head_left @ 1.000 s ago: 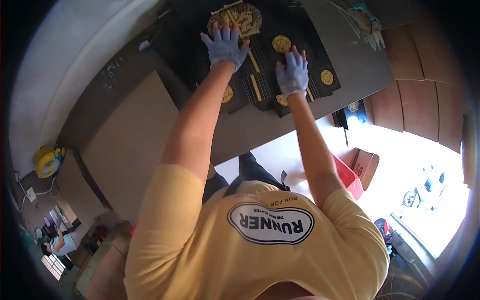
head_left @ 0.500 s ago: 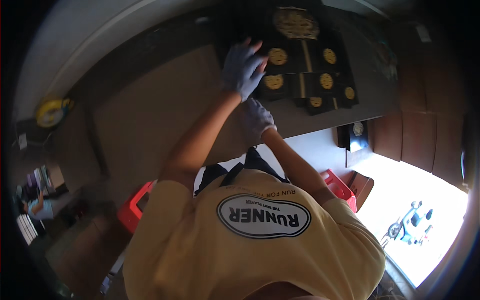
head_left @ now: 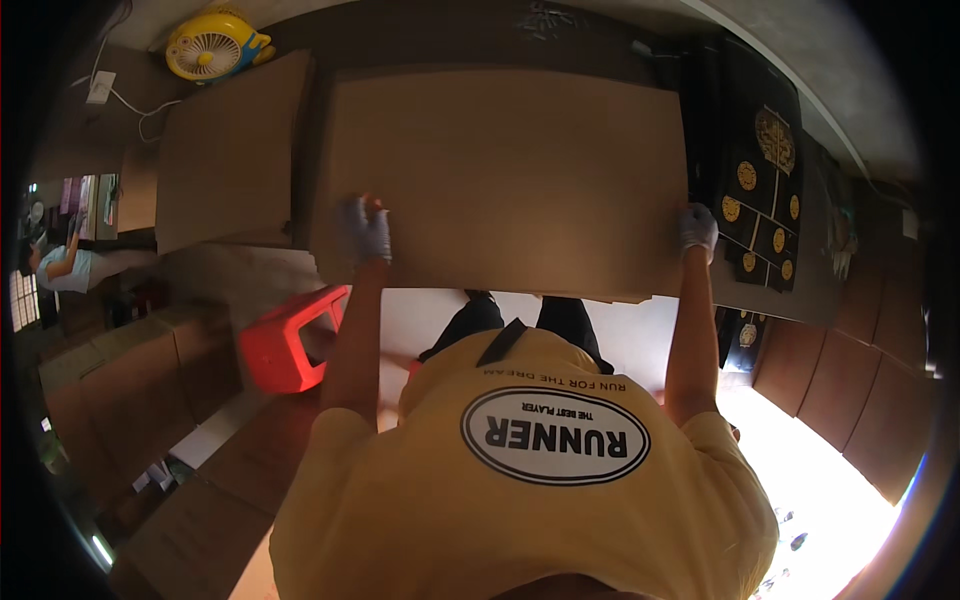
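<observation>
A wide brown cardboard sheet lies flat in front of me, apparently on top of a stack. My left hand, in a grey glove with bare fingertips, is over its near left part; motion smears the fingers. My right hand, gloved alike, is at the sheet's right edge near the corner, its fingers closed round that edge. Right of the cardboard lie black folded boards or bags with gold round emblems, overlapping one another.
Another cardboard stack stands to the left, with a yellow fan behind it. A red plastic stool is beside me at the left. Brown cartons fill the lower left. Farther left, another person is at work.
My view has swung to the right-hand pieces' left, bringing the cardboard to the middle. My hands, close together beside the black pieces before, are now spread apart at the cardboard sheet.
</observation>
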`<state>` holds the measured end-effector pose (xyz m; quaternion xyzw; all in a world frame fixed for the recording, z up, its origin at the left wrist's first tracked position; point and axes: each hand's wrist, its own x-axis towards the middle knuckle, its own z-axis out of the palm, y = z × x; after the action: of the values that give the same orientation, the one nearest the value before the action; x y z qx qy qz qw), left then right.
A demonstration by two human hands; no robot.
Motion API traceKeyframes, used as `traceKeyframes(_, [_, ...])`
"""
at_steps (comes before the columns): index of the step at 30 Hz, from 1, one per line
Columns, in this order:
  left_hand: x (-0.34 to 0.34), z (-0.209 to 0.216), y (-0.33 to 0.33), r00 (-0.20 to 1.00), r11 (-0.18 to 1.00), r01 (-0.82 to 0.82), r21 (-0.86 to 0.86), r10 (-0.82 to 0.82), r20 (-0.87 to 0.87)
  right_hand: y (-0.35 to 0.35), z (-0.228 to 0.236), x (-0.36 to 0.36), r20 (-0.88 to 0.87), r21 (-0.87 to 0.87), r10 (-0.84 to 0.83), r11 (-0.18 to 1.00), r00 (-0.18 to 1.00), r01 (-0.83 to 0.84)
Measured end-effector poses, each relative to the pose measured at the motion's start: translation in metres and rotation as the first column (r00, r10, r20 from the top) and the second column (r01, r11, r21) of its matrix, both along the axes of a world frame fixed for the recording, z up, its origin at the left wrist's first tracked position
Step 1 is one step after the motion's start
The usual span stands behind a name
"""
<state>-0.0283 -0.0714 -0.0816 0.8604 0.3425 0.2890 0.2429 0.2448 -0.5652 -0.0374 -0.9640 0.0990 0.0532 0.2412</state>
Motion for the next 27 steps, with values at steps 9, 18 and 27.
traceKeyframes(9, [0.008, 0.019, 0.063, 0.911, 0.884, -0.072, -0.461, -0.129, -0.391, -0.029, 0.044, 0.017, -0.022, 0.665, 0.225, 0.731, 0.974, -0.154])
traceKeyframes(18, [0.105, 0.078, -0.063, 0.872, 0.862, 0.484, -0.150, -0.460, 0.170, 0.132, 0.062, -0.032, 0.413, 0.487, 0.538, 0.552, 0.735, -0.677])
traceKeyframes(27, [0.145, 0.048, -0.127, 0.750, 0.898, 0.425, 0.112, -0.280, -0.600, 0.201, 0.061, -0.057, 0.173, -0.129, 0.694, 0.720, 0.699, -0.682])
